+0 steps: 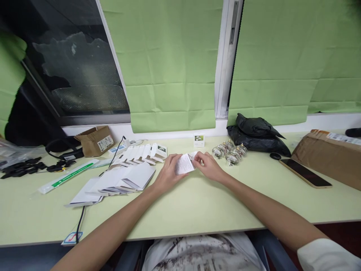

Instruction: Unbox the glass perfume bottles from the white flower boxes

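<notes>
Your left hand (168, 171) and right hand (207, 165) both pinch 1 small printed paper leaflet (184, 164). Flat white card sleeves (124, 180) lie just left of it; shiny wrapped pieces (229, 152) sit right.

At frame centre, the left hand (168, 170) and right hand (208, 165) pinch a small printed white carton (184, 164) above the pale green surface (197, 207); flat cartons (121, 180) lie left.
</notes>
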`<state>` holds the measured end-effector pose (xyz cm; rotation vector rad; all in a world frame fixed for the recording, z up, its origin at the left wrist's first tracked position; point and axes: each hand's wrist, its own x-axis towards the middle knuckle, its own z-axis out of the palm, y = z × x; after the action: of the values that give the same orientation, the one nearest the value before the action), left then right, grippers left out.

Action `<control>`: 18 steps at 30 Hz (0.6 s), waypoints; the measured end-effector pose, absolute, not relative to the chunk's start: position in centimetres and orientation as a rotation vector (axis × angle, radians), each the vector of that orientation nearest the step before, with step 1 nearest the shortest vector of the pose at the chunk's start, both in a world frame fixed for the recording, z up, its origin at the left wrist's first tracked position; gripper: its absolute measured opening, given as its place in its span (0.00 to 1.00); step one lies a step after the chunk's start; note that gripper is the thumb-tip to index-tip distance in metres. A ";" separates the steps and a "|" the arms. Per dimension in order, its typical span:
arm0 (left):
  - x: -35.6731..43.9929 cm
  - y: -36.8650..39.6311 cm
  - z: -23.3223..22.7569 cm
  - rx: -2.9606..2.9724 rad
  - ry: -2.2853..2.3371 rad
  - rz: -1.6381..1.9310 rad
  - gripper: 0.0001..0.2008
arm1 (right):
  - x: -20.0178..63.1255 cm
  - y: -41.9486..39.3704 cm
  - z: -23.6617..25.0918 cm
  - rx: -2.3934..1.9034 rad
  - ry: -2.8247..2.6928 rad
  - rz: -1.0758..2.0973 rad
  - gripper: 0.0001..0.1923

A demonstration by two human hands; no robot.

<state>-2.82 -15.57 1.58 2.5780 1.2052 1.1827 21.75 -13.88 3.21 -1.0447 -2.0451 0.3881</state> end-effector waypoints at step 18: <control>-3.1 -15.8 2.0 2.628 1.126 1.022 0.34 | 22.3 -11.5 0.4 -1.383 -1.906 0.900 0.09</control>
<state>-3.08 -15.80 2.05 2.6276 1.1256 1.0217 22.31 -11.45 0.36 -1.3830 -1.9060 0.9003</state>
